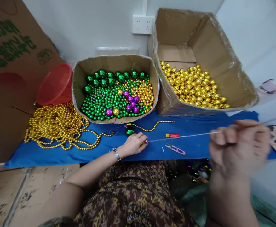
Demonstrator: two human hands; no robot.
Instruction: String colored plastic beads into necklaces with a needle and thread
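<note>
head view is showing two hands working well apart. left of the one pair of pink snips, the left hand is pinching one string, one purple bead peeking from its fingers; right of the snips, the blurred right hand is gripping the string. beyond the snips, the string is stretching taut, its long axis running left to right, rising slightly rightward past one lighter; two boxes are standing farther beyond.

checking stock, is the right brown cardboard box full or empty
Partly full: shiny round gold beads lie inside the box; bare back wall shows.
</note>
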